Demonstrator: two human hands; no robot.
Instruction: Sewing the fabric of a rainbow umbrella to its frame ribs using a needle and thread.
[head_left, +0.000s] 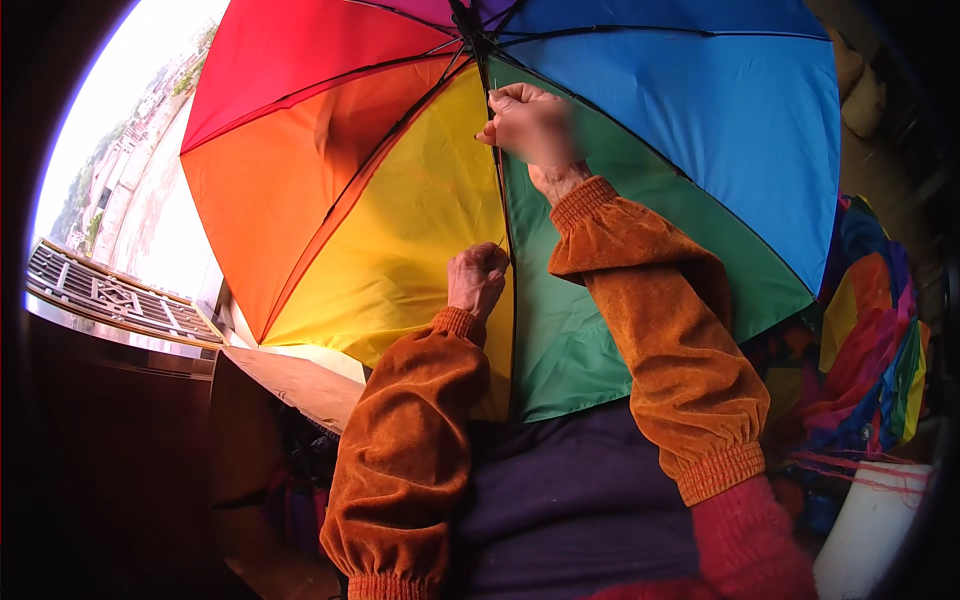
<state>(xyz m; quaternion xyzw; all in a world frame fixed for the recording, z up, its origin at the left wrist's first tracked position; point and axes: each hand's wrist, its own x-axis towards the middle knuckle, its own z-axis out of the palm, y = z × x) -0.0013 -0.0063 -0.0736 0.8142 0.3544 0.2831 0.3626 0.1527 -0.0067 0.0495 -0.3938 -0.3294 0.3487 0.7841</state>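
Note:
An open rainbow umbrella [400, 200] fills the middle of the view, the inside of its canopy and its dark ribs facing me. Low on the seam between the yellow and green panels, my left hand [477, 278] is closed, pinching the fabric by the rib [507, 215]. Higher up in front of the green panel is my right hand [535, 125], its fingers bent together. A thin, pale, needle-like sliver [494, 88] shows at its fingertips, too small to make out surely. The ribs meet at the dark hub [470, 25] above.
Multicoloured folded fabric [870, 330] lies in a heap at the right, with pinkish strings [850, 465] over a white cylinder [870, 530] below it. A metal railing [120, 290] and bright outdoors are at the left. Dark cloth [580, 500] lies beneath the canopy's near edge.

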